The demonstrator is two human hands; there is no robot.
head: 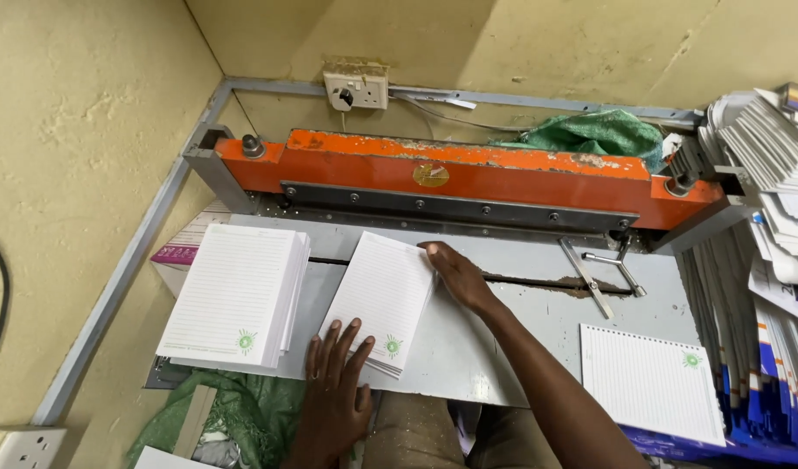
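Observation:
A thin stack of lined white sheets (381, 291) with a green corner mark lies tilted on the grey metal bed (503, 339) of an orange paper cutter (468, 169). My left hand (336, 386) presses flat on the stack's near edge. At the far right corner of that stack rests my right hand (455, 274), fingers against the paper's edge. A thicker pile of the same lined sheets (234, 295) sits to the left, apart from both hands.
A punched lined sheet (651, 382) lies at the bed's right. A metal handle (603, 269) rests near the cutter blade. Stacked printed papers (764, 226) crowd the right side. Green cloth (242, 417) lies below the bed. A wall socket (357, 87) is behind the cutter.

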